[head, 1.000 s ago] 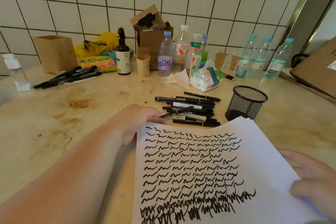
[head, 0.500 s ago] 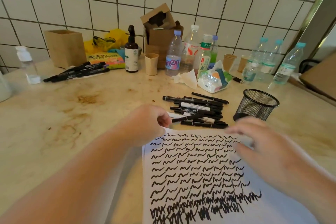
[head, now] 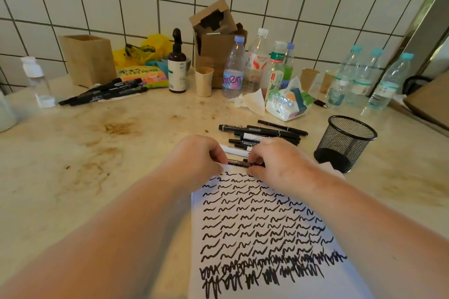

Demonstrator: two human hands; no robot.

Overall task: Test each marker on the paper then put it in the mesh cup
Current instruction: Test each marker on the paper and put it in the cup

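Marker held level between both hands at the paper's far edge — left hand pinches one end, right hand grips the other. Remaining markers lie heaped on the worktop just beyond — mesh cup stands upright, near right.

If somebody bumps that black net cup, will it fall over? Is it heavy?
The mesh cup is probably light: its walls are thin wire net you can see through, and no markers show inside it. It likely tips easily, since it is taller than its base is wide and flares toward the rim. On the smooth counter a gentle push might just slide it.
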